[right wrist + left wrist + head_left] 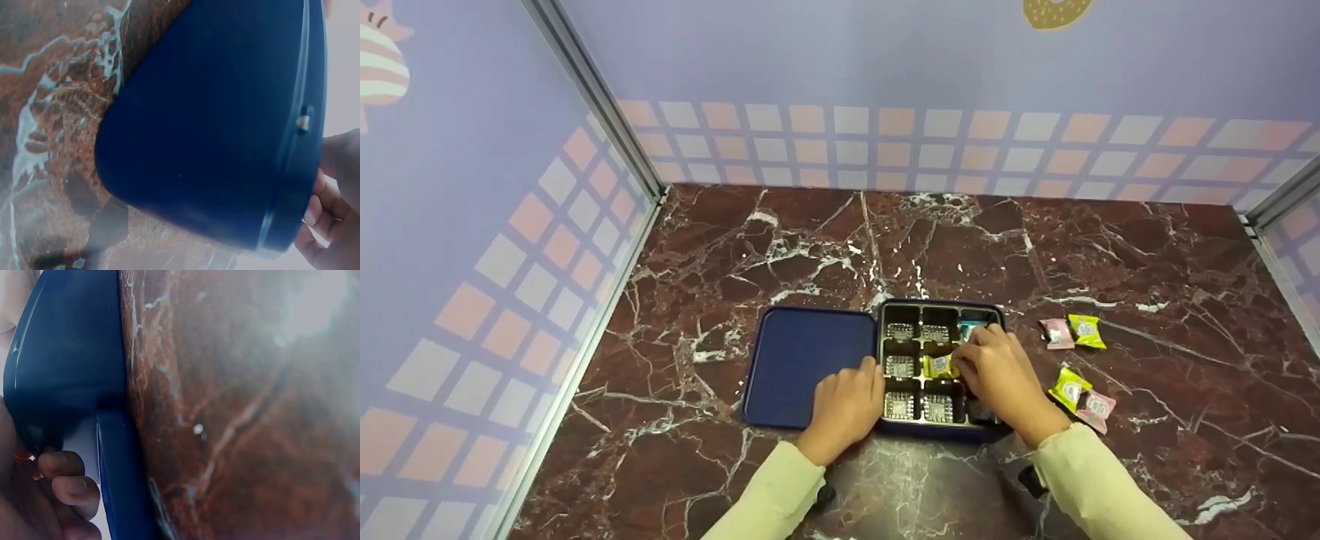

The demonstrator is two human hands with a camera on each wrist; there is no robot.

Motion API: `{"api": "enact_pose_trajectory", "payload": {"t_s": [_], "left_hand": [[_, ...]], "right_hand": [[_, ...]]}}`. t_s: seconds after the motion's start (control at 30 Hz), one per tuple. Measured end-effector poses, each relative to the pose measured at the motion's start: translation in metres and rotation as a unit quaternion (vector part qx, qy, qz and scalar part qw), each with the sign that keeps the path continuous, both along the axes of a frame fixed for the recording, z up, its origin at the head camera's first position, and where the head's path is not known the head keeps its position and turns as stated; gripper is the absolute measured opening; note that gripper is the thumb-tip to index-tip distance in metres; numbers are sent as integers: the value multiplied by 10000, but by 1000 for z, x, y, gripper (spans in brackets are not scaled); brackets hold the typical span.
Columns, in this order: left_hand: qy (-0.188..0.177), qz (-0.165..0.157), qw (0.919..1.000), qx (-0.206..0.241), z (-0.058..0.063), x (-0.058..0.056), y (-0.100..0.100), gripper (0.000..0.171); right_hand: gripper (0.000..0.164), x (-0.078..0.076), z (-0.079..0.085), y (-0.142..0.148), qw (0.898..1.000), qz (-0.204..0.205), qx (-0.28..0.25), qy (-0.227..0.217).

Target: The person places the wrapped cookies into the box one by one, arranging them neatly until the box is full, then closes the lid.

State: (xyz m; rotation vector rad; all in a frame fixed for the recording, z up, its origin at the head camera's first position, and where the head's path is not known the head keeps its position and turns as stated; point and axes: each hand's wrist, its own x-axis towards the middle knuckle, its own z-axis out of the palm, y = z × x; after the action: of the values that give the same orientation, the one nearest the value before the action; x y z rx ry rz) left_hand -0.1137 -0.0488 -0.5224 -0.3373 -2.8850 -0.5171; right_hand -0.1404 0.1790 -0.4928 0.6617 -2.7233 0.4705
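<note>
A dark blue box (941,433) with a divided tray lies open, its blue lid (814,360) flat on its left. My left hand (849,401) grips the box's left rim, fingers curled at the edge; in the left wrist view its fingertips (73,486) show beside the blue wall. My right hand (997,373) reaches over the right-hand compartments and pinches the right end of a yellow-wrapped candy (938,366) at the middle compartment. A teal-wrapped piece (969,328) sits in the back right compartment. The right hand partly hides the compartments beneath it.
Right of the box, a pink candy (1059,334) and a yellow candy (1086,331) lie together on the marble-patterned table (960,247). Nearer me lie another yellow candy (1069,388) and pink candy (1097,409). Patterned walls (885,67) enclose the back and sides.
</note>
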Motion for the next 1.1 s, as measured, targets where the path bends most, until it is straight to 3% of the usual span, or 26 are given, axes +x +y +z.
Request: {"api": "enact_pose_trajectory", "payload": {"t_s": [0.23,0.4,0.57,0.9,1.1], "left_hand": [[4,23,10000,-42,0,0,0,28],[12,45,10000,-20,0,0,-1,28],[-65,-39,10000,1,1,0,-2,29],[-50,-44,10000,43,0,-1,-1,27],[139,-31,9999,-7,-2,0,0,29]], "right_hand": [[23,4,2,-3,9942,-261,672,-792],[39,6,1,-6,9906,-277,946,-950],[50,9,-3,-7,9907,-262,880,-1003],[31,6,5,4,9997,-19,251,-1],[14,8,8,9,9998,-7,129,137]]}}
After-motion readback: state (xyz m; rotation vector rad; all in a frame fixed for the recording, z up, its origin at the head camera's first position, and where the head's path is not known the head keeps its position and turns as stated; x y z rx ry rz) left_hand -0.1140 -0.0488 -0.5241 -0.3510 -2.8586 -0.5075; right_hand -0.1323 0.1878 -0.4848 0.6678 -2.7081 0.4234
